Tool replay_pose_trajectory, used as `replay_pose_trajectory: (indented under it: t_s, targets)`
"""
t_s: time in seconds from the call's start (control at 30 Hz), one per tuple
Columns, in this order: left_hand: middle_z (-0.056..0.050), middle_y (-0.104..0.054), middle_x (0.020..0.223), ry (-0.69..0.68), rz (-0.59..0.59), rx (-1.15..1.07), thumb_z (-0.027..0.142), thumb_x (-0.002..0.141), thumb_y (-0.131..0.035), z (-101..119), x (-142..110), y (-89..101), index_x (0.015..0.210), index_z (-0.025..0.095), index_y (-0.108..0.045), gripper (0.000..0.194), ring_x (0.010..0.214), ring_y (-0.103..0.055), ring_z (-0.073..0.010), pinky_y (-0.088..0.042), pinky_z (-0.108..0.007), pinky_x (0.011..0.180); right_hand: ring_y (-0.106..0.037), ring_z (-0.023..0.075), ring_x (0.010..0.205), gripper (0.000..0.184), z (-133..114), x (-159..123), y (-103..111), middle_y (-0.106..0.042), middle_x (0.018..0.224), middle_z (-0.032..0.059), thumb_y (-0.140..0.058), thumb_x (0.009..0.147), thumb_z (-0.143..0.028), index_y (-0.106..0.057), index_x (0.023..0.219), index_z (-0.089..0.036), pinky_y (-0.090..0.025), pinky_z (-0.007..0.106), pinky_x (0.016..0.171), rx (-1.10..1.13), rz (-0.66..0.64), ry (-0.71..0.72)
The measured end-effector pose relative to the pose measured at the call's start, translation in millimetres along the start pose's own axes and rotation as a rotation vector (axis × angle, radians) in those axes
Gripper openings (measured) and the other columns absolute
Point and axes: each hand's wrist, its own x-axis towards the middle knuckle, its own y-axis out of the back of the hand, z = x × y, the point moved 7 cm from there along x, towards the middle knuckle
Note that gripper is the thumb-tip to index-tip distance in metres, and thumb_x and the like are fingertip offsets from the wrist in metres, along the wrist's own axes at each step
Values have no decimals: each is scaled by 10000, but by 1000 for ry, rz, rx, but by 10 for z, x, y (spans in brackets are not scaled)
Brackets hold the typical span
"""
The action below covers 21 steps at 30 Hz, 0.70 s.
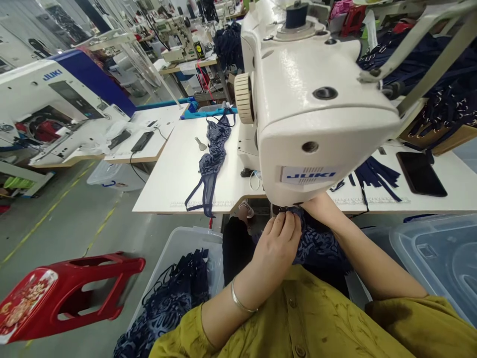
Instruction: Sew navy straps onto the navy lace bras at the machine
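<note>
My left hand (278,241), a bangle on its wrist, has its fingers closed on the edge of a navy patterned bra (320,243) just under the sewing machine head (320,124). Most of that bra hangs over my lap, between my forearms. My right hand (318,206) reaches in under the machine from the right; its fingers are hidden behind the machine head, so their grip does not show. The needle area is also out of sight. Another navy bra (214,154) lies stretched along the white table (167,174), left of the machine.
A small grey tool (200,144) lies beside the bra. Navy straps (376,176) and a phone (423,174) rest on the right. A clear bin (212,243) of navy bras stands at lower left, near a red stool (74,293). Another clear bin (439,248) is at right.
</note>
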Motion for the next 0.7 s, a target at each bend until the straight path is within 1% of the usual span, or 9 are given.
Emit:
replay_pose_trajectory:
  t_s: [0.07,0.13,0.27,0.37,0.5,0.6,0.7]
  targets:
    - [-121,-628,1198,14,-4,34,170,925,-512,20,15,-17,1262,58,-549,357,1106,-579,-233,-488,-356,966,-631,307,1057,286,-9,20,-18,-737,992,78,-638,736,-224,-677,1017,-185,-534,420,878,-10,11,60]
    - [-124,-626,1190,26,-13,52,185,935,-501,29,34,-24,1263,61,-549,354,1104,-579,-230,-488,-354,963,-644,291,1056,289,-10,33,-46,-739,1029,73,-611,763,-222,-682,1043,-193,-540,412,887,-7,0,116]
    - [-124,-626,1175,48,-28,73,202,942,-495,36,73,-23,1251,67,-558,343,1091,-581,-230,-497,-354,938,-642,270,1087,305,25,50,-89,-715,1128,86,-549,819,-220,-678,1093,-183,-533,401,921,-17,-21,172]
    - [-118,-633,1161,63,-37,77,201,937,-504,42,92,-21,1233,67,-575,333,1074,-587,-233,-504,-350,920,-627,273,1121,313,66,61,-108,-700,1167,95,-548,829,-227,-675,1111,-178,-522,409,943,-48,-27,183]
    - [-120,-631,1174,73,-59,77,212,942,-498,50,105,-21,1245,67,-575,345,1073,-590,-239,-505,-347,919,-634,277,1107,337,112,72,-114,-708,1148,97,-562,815,-239,-668,1128,-176,-522,416,941,-56,-9,178]
    - [-123,-636,1168,79,-73,77,234,952,-484,53,116,-12,1242,72,-583,346,1054,-601,-236,-510,-347,916,-633,280,1111,361,116,76,-105,-702,1158,107,-567,801,-249,-661,1140,-167,-524,417,936,-47,19,178]
    - [-128,-634,1170,88,-86,83,242,955,-480,54,128,6,1249,69,-578,355,1054,-603,-235,-513,-344,920,-635,277,1108,371,98,73,-102,-696,1171,108,-562,799,-248,-656,1150,-170,-523,415,936,-30,20,179]
